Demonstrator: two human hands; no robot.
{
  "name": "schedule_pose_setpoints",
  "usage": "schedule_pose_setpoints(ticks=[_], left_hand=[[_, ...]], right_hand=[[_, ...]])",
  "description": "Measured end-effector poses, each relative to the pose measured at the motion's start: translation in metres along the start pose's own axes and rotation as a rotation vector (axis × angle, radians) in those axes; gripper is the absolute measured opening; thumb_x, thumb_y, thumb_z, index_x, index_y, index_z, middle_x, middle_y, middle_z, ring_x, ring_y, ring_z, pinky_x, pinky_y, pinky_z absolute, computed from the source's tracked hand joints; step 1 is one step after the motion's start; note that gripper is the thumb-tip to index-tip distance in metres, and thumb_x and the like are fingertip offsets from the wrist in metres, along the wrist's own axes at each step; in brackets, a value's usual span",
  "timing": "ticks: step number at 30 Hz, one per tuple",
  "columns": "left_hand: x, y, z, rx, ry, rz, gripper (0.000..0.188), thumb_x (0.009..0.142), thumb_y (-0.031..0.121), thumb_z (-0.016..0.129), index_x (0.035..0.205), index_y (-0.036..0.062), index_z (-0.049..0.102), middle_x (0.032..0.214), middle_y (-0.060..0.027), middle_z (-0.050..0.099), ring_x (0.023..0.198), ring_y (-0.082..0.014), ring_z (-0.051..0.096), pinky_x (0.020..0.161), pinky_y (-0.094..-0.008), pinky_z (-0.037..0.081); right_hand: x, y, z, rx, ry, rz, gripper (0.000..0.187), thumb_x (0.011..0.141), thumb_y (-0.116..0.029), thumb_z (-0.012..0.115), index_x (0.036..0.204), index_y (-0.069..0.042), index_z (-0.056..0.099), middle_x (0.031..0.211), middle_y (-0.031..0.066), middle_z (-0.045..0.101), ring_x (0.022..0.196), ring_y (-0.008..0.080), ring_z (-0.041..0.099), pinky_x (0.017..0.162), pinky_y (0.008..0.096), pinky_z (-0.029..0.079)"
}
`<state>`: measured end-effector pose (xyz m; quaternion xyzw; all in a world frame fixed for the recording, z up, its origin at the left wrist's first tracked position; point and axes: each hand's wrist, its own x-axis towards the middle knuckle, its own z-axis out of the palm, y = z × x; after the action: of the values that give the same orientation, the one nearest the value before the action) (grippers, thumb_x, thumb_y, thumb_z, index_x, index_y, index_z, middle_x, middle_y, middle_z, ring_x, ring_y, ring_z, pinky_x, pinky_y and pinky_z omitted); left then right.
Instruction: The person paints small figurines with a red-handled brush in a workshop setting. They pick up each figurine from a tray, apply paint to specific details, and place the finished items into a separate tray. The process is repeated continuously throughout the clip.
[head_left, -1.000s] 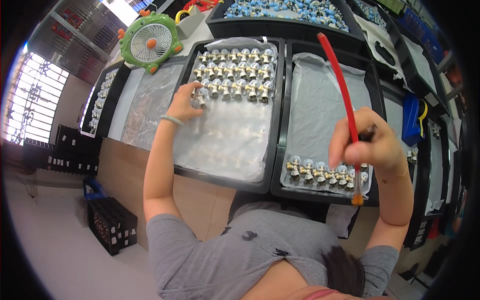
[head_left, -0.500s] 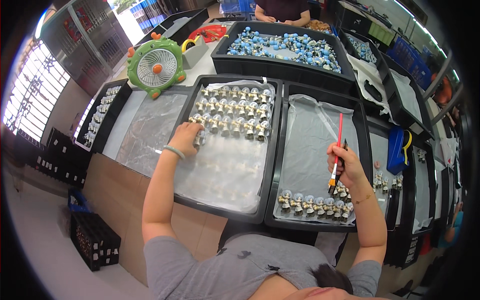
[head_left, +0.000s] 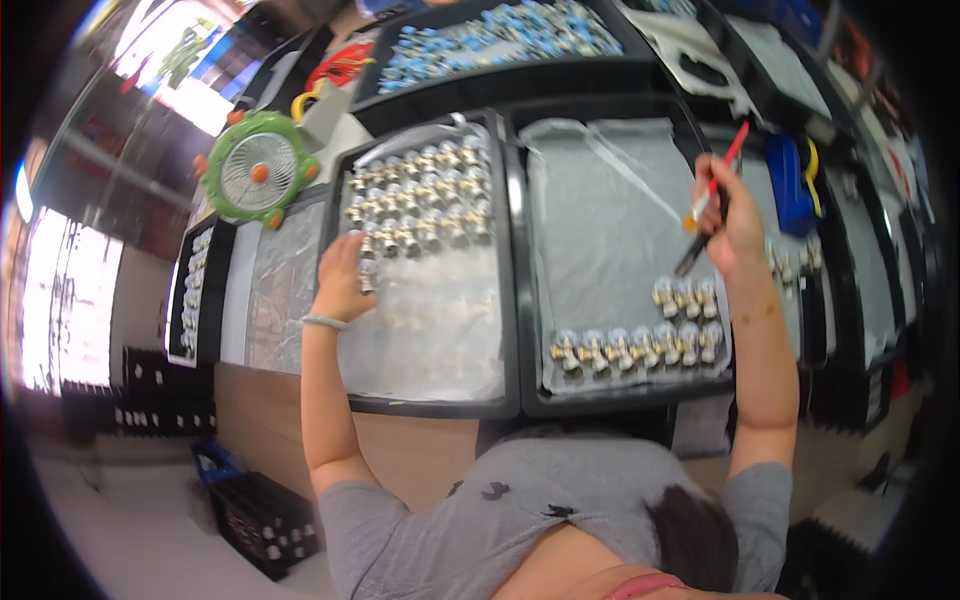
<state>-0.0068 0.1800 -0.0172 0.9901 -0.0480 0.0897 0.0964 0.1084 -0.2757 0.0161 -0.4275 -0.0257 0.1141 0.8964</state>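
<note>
My left hand [head_left: 343, 280] is at the left end of the figurine rows in the left tray, its fingers closed around a small pale figurine [head_left: 367, 276]. Part of that grip is blurred. My right hand [head_left: 733, 222] is raised over the right side of the right tray, gripping a red-handled paintbrush [head_left: 718, 178] together with a black brush [head_left: 690, 258]. Several small figurines [head_left: 425, 183] with pale, shiny heads stand in rows in the left tray. Below the brushes, a short row of figurines [head_left: 685, 297] stands behind a longer front row [head_left: 640, 348].
The left black tray [head_left: 510, 300] and right black tray [head_left: 620, 402] are lined with white sheets. A green fan [head_left: 285, 135] stands at the far left. Behind are a deep tray [head_left: 520, 85] of blue-headed pieces and, to the right, a blue tape dispenser [head_left: 792, 190].
The whole view has shifted and blurred. My right hand has lifted the brushes away from the figurines, farther out and to the right. My left hand stays at the row's left end.
</note>
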Motion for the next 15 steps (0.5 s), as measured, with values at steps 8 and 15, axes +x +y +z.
schedule_pose_setpoints(ticks=[8,15], left_hand=[[0.055,0.218,0.003,-0.379,-0.261,0.667,0.041,0.071,0.01,0.056,0.11,0.0039,0.046,0.104,-0.0148,0.052,0.098,-0.0296,0.049,0.084,-0.0364,0.039],[0.096,0.323,0.121,-0.181,-0.539,0.462,0.03,0.078,0.027,0.053,0.097,0.0038,0.049,0.09,-0.0163,0.056,0.087,-0.032,0.054,0.075,-0.0399,0.043]], right_hand=[[0.004,-0.005,-0.008,-0.171,0.206,-0.446,0.025,0.086,-0.023,0.049,0.087,0.0,0.057,0.061,-0.0011,0.048,0.045,0.0044,0.033,0.041,0.0198,0.024],[0.01,0.018,-0.009,-0.428,0.228,-0.49,0.024,0.087,-0.025,0.047,0.082,-0.004,0.057,0.061,-0.0032,0.047,0.046,0.0004,0.033,0.04,0.0153,0.022]])
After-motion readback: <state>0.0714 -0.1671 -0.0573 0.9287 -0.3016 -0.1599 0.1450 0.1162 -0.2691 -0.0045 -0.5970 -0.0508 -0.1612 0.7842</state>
